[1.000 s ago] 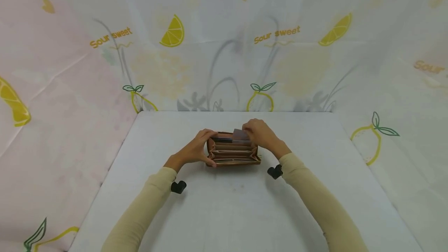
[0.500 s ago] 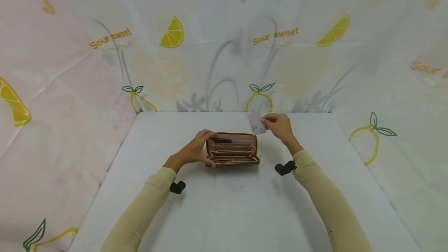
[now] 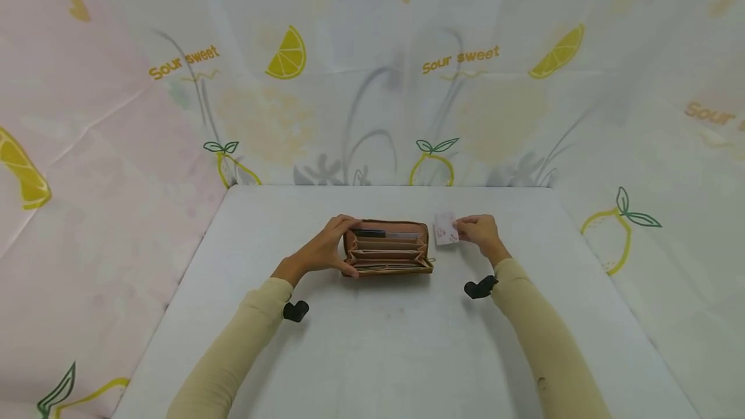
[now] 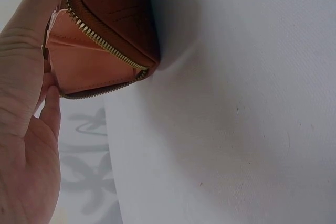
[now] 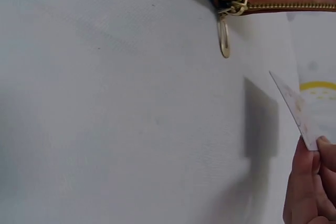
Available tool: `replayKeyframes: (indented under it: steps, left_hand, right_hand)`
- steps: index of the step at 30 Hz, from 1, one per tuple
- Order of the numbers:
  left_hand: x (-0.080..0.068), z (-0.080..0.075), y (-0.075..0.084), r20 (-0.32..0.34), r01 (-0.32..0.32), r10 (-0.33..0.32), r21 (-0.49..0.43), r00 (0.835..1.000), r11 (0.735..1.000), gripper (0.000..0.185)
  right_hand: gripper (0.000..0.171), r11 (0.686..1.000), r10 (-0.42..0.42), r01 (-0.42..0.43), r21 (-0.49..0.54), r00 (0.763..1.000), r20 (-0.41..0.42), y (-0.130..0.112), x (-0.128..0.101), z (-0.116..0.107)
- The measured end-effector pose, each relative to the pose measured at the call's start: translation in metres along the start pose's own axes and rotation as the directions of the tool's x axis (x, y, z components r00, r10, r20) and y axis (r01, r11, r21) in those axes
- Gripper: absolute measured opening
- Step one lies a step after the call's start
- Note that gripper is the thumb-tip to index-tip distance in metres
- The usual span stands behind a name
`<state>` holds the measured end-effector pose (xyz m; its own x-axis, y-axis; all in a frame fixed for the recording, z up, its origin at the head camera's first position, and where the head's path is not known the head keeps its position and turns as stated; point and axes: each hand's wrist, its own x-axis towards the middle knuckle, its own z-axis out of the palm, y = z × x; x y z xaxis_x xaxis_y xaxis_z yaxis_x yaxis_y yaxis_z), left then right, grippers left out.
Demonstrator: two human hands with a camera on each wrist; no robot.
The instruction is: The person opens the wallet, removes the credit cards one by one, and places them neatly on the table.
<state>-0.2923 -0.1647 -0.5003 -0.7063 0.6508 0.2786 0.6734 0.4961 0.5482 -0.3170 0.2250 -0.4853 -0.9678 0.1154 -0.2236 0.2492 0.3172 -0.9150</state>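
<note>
A brown zip wallet point(image 3: 387, 249) lies open on the white table point(image 3: 384, 341), its card slots facing up. My left hand point(image 3: 328, 247) grips its left end, thumb at the near edge and fingers over the far edge; the left wrist view shows the fingers point(image 4: 29, 51) round the wallet's corner point(image 4: 105, 35). My right hand point(image 3: 477, 231) pinches a small white card with pink marks point(image 3: 445, 232) just right of the wallet, low over the table. In the right wrist view the card point(image 5: 296, 111) stands on edge above the table, near the wallet's gold zip pull point(image 5: 224, 38).
The table is walled by a lemon-print cloth backdrop point(image 3: 372, 83) at the back and both sides. Dark cards sit in the wallet's far slot point(image 3: 372, 233). Black wrist cameras point(image 3: 295, 310) hang under both sleeves.
My right hand drew the card out of the wallet's far slots, lifted it to the right, then lowered it beside the wallet's right end. The left hand kept its hold.
</note>
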Motion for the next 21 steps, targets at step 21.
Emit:
replayKeyframes:
  steps: [21]
  left_hand:
    - [0.000, 0.001, 0.003, 0.005, -0.008, 0.008, 0.010, 1.000, 1.000, 0.113]
  right_hand:
    - [0.031, 0.935, -0.041, -0.026, -0.353, 0.983, -0.181, 0.025, 0.001, 0.021]
